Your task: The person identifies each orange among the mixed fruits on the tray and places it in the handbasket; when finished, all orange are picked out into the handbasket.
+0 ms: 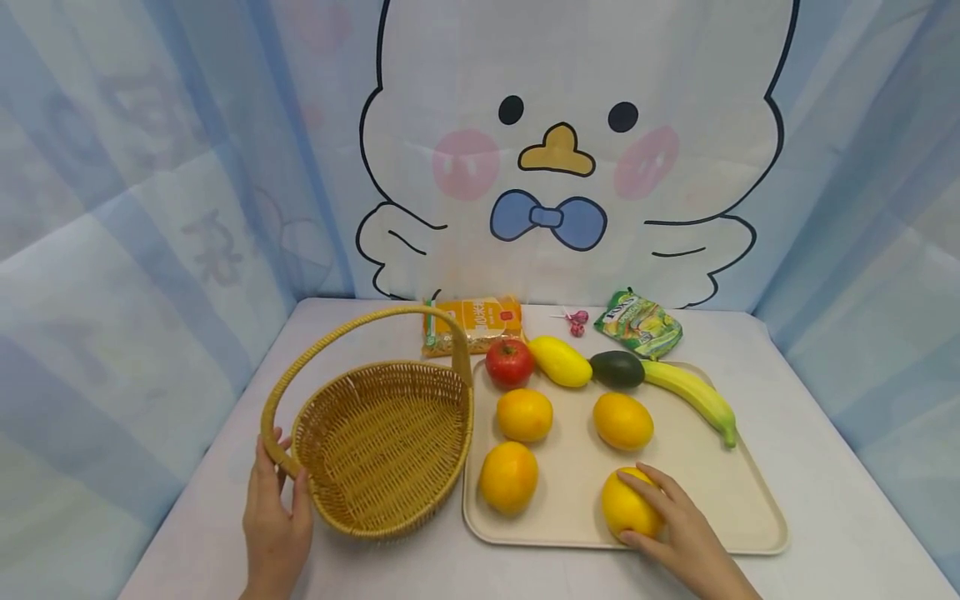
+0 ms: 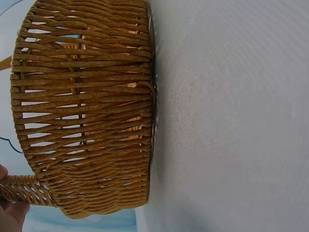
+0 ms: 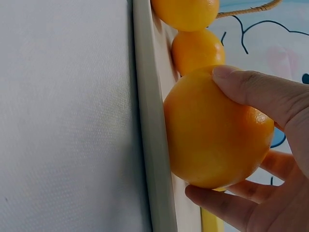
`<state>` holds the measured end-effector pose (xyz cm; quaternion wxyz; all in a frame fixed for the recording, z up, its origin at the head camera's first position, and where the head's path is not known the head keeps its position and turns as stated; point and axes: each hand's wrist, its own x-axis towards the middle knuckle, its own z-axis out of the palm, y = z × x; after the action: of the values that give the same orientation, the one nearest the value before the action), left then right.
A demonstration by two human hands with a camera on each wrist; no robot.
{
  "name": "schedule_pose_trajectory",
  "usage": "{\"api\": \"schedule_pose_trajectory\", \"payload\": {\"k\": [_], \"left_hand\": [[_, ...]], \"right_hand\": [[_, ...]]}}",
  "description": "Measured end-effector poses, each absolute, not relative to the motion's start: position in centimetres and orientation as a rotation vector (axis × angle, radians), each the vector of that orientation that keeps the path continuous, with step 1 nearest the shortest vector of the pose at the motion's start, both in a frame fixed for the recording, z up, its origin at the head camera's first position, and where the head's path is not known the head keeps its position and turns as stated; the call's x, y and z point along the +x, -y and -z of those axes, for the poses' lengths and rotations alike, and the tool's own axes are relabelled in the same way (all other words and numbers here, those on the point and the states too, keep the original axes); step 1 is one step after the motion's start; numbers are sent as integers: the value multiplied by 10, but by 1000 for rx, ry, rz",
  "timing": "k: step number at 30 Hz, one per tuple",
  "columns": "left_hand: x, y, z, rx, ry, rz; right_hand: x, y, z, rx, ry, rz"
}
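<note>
Firstly, right hand (image 1: 678, 522): we have it clamped on the near orange, the thumb (image 3: 248, 89) laid over one side and fingers curled round the other.
Near orange (image 1: 625, 502): it sits on the tray (image 1: 738, 508), just inside the near rim and right of the middle.
Grip: its skin looks smooth and glossy, so we judge it could roll; we want thumb and fingers opposed across its widest part, pressing evenly rather than hard.
Tray rim: the fruit is close enough to knock it, so we would do best to raise it straight up before any sideways move.
Left hand (image 1: 277, 521): we have thumb and fingers pinched on the basket handle (image 1: 267, 408), low at its left end.
Basket (image 1: 386, 450): it stands on the white cloth (image 1: 420, 571), just beside the tray's left edge; it looks light, so a tug could tip it, and a loose, steadying hold should serve us.
Other oranges: one (image 1: 622, 422) lies just beyond our fruit, two more (image 1: 509, 477) (image 1: 525, 415) toward the basket; a low sweep could set them rolling.
Far row: apple (image 1: 510, 363), yellow fruit (image 1: 560, 362), dark green fruit (image 1: 617, 369) and long yellow-green one (image 1: 693, 396) lie well apart from our grip.
</note>
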<state>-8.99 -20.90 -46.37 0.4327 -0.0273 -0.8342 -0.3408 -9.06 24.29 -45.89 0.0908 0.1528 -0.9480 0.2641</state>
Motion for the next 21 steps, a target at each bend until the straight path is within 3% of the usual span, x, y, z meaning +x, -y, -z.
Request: {"api": "schedule_pose_trajectory", "payload": {"k": [21], "left_hand": [[-92, 212, 467, -104, 2062, 860]], "right_hand": [[-108, -233, 430, 549, 2743, -826]]}}
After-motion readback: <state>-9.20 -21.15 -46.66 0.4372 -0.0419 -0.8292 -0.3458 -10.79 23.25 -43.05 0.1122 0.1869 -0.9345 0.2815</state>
